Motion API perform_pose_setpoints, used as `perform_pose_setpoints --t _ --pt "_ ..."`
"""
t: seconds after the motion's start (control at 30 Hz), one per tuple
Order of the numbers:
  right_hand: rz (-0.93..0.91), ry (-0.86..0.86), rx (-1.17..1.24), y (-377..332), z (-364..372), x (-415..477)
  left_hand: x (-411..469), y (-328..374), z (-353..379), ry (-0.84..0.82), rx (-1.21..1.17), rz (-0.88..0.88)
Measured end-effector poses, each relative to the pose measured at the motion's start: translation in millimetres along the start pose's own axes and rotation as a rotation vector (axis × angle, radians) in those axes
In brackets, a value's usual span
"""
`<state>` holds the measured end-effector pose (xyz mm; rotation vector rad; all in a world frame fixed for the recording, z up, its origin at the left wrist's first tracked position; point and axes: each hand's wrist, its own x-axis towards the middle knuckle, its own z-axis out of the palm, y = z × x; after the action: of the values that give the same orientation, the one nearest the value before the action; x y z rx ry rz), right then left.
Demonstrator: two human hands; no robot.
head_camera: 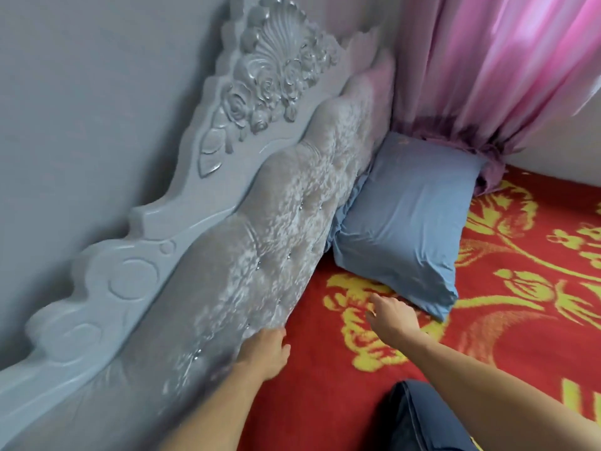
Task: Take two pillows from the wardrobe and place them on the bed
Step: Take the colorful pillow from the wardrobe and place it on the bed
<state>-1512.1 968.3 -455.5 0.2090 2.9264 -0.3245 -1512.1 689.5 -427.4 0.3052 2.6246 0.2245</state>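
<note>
One blue pillow (pixel 403 222) lies on the bed (pixel 520 320), tucked against the padded headboard (pixel 260 229) beside the pink curtain (pixel 487 66). Left hand (pixel 265 353) rests empty near the headboard's base, fingers loosely curled; right hand (pixel 388 315) hovers just short of the pillow's corner (grip spread, holding nothing).

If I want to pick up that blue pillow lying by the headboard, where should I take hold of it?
Probably the near short end of the blue pillow, at the corner close to the right hand. That end faces the person and lies free on the red blanket, while the far end is tucked under the pink curtain and one long side presses against the headboard.
</note>
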Motion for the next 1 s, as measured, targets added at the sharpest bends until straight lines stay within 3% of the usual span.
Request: perform_pose_setpoints --t 0.17,0.37,0.73,1.0 --pt "-0.102 0.037 -0.060 -53.3 -15.1 -53.1 -71.6 -51.9 -10.7 0.028 -0.010 -0.036" --pt "-0.244 0.020 -0.094 -88.9 -38.6 -104.5 -128.0 -52.2 -22.4 -0.001 -0.045 -0.062" --pt "-0.421 -0.051 -0.193 -95.1 -18.2 -174.8 -214.7 -50.1 29.5 -0.038 -0.050 -0.184" --pt "-0.612 -0.037 -0.210 -66.2 -27.3 -258.5 -325.8 4.0 71.4 0.136 -0.056 -0.284"
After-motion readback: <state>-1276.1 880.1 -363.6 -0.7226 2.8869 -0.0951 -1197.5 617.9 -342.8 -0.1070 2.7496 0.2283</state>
